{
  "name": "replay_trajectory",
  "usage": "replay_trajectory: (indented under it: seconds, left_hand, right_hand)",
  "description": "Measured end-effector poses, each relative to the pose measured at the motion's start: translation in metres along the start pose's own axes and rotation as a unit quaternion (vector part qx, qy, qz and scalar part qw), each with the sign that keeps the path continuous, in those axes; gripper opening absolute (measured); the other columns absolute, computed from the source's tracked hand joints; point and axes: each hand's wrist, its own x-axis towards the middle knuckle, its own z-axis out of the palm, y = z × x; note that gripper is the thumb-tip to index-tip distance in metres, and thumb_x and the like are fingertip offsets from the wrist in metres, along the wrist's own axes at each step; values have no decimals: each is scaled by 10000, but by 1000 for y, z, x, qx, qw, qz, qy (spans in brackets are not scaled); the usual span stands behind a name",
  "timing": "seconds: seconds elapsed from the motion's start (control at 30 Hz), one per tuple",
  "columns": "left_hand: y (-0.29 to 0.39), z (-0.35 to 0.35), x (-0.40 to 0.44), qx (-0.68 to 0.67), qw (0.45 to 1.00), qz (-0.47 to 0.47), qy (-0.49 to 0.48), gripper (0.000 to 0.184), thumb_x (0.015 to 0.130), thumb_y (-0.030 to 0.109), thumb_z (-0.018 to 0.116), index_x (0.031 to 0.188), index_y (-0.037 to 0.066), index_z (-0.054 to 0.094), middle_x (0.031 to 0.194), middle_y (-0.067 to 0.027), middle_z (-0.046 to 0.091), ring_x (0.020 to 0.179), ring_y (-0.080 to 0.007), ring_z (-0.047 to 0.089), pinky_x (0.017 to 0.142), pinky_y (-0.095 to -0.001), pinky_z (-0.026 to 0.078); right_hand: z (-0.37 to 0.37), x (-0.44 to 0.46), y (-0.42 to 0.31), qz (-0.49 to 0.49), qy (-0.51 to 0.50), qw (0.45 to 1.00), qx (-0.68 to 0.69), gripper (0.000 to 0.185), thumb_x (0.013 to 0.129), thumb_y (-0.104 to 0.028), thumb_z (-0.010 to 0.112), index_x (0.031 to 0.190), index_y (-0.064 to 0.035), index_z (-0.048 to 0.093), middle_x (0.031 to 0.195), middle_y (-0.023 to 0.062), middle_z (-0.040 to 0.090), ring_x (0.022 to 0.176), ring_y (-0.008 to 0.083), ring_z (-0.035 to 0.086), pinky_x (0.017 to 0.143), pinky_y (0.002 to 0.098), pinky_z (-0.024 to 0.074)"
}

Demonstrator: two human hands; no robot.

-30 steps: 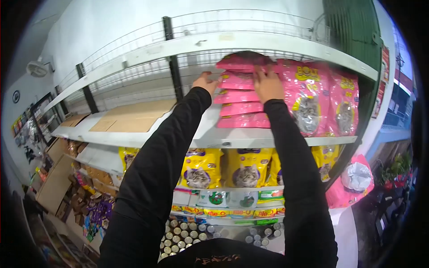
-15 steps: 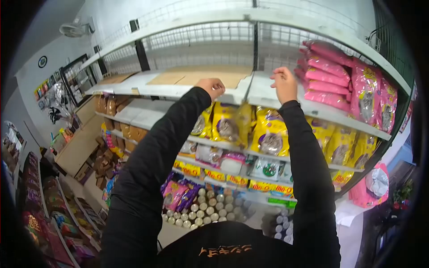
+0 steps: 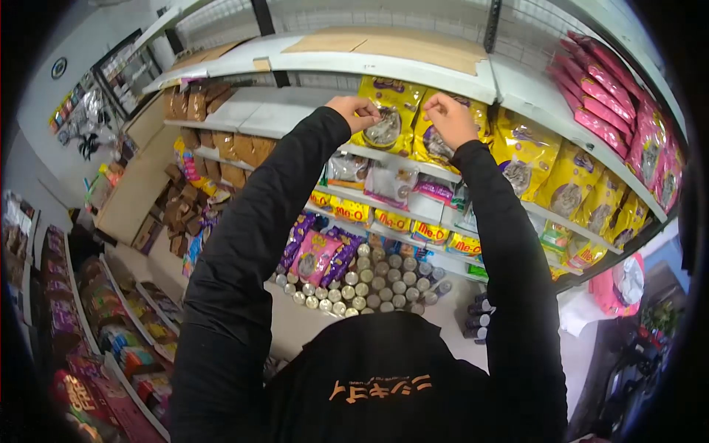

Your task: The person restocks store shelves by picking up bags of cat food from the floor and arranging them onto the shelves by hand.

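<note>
Left hand (image 3: 353, 114) and right hand (image 3: 452, 122): fingers loosely curled, tips apart, fronting yellow cat-food bags (image 3: 395, 107). Bags line the front edge of the white shelf (image 3: 402, 160).

The left arm (image 3: 240, 236) and right arm (image 3: 513, 251), sleeved in black, reach toward the far side; the left hand (image 3: 354, 114) and right hand (image 3: 451, 122) hang apart, fingers loosely curled inward.

Pale painted wall (image 3: 85, 63) bearing a small round dark-rimmed clock (image 3: 59, 68); light grey floor (image 3: 299, 325); long white shelving (image 3: 292, 100) with black uprights (image 3: 492, 26); bluish light at far right
</note>
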Motion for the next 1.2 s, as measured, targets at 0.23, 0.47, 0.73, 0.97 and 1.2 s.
replay_trajectory:
  seconds: [0.23,0.47,0.73,0.97,1.2]
  left_hand:
    - [-41,3,-39,-26,993,-119,-9,212,733,264,659,855,91,659,713,-53,632,671,-151,611,644,-277,488]
    - [-99,47,-85,-111,985,-127,-47,174,804,175,614,920,46,627,757,-25,614,723,-82,568,657,-235,474]
    - [-193,76,-128,-213,964,-139,-75,140,814,146,609,910,46,626,733,3,588,716,-74,550,636,-223,460]
    - [-292,49,-186,-292,923,-236,-78,143,806,134,630,915,42,617,693,14,560,647,-64,520,621,-215,451]
    - [-378,112,-246,-310,909,-277,-19,208,782,121,657,962,41,589,711,9,550,653,-63,507,630,-217,452]
  right_hand:
    - [59,13,4,14,-75,990,122,120,802,-91,496,875,-19,557,746,43,594,678,97,573,539,235,467]
    - [129,-32,33,116,-112,970,181,128,804,-112,499,851,-19,574,743,58,633,648,115,601,544,245,488]
    - [222,-65,61,203,-129,948,209,121,820,-94,502,909,-26,545,782,45,594,631,103,557,545,243,474]
    - [333,-77,52,290,-118,927,209,197,827,-111,506,1012,-42,517,791,47,590,619,110,560,534,225,456]
    - [414,-119,62,364,-70,908,197,335,805,-114,534,1135,-90,485,896,77,585,624,133,573,544,243,454]
